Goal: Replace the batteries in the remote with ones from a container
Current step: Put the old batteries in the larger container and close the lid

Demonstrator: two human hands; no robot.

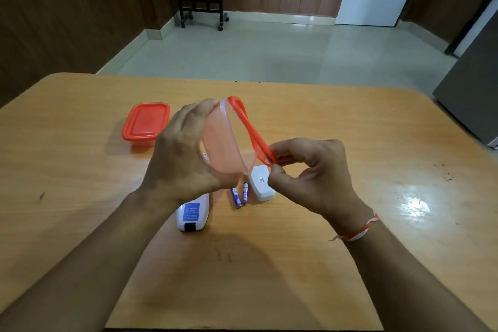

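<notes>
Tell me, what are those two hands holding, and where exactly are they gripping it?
The left hand grips a clear tub round its base; the right hand pinches its red lid at the near corner.

- remote (192,213): blue label with white print, too blurred to read
- white cover (260,183): small square code sticker, not legible
- batteries (239,195): blue-and-white wrap, print too small to read

Red lid (249,129), pinkish clear container (226,143), blue batteries (239,195), white remote (192,214)
</notes>
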